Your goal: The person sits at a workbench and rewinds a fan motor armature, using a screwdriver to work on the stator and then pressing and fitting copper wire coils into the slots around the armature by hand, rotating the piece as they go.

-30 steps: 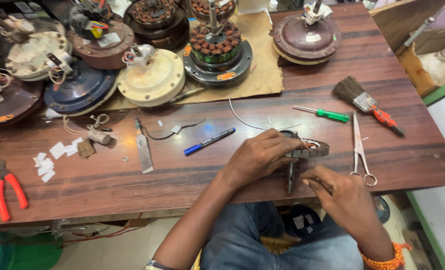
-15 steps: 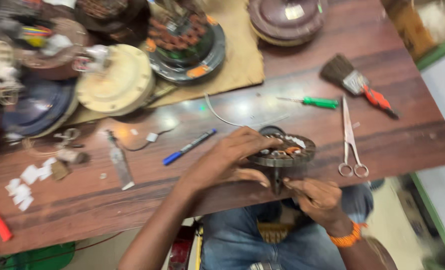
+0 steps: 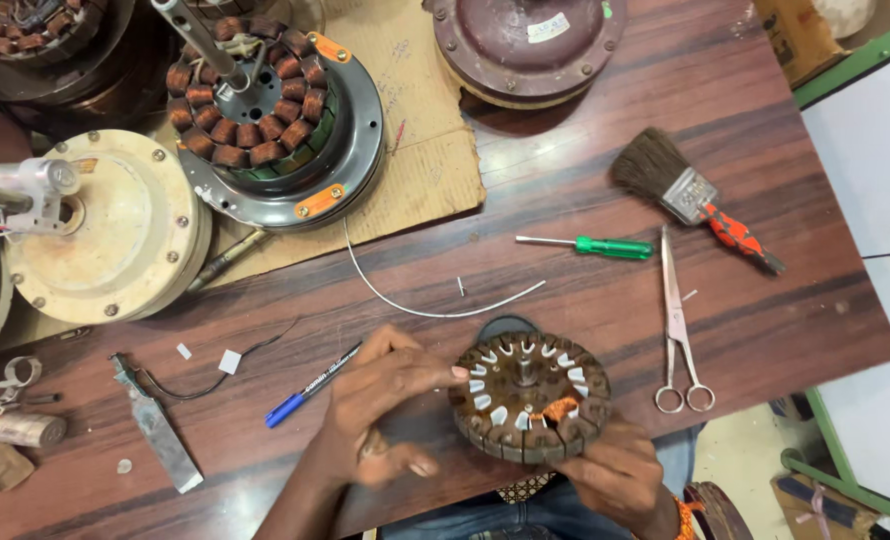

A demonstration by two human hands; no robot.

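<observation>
Between both hands, round slotted metal stator (image 3: 530, 397)

Just beyond my grip on the slotted stator core (image 3: 531, 397), bare table (image 3: 565, 190) runs up to a loose white wire (image 3: 435, 308) and a green screwdriver (image 3: 590, 245). Right of the grip, scissors (image 3: 678, 325) bar the way; left of it lies a blue pen (image 3: 313, 385), near my left hand (image 3: 380, 415).

Stator core (image 3: 530, 395) hides the right hand's fingertips (image 3: 605, 470).
</observation>
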